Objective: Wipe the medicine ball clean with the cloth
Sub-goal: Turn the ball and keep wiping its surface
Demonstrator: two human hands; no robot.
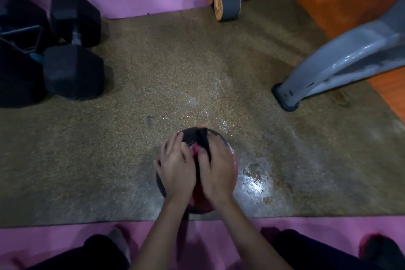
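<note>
- The medicine ball [197, 195], black and red, sits on the brown mat [109, 160] near the mat's front edge, just in front of the person's knees.
- The left hand [177, 166] lies on the ball's left upper side. Its grip is spread, with the fingers fanned flat over the surface and the thumb pointing toward the cloth.
- The dark cloth [202, 138] runs as a crumpled strip over the top of the ball, between the two hands, and disappears under the right hand.
- The right hand [219, 171] covers the cloth on the ball's right upper side, fingers bent to follow the curve. It is blurred, so I cannot tell whether its grip pinches the cloth or only presses it down.
- A shiny wet patch [254, 182] shows on the mat just to the right of the ball.
- Black hex dumbbells [73, 50] lie at the far left of the mat.
- An orange and grey ab roller [225, 2] stands at the far edge.
- A grey machine leg [328, 68] comes in from the right, its foot on the mat.
- Pink flooring [285, 223] borders the mat at the front and back.
</note>
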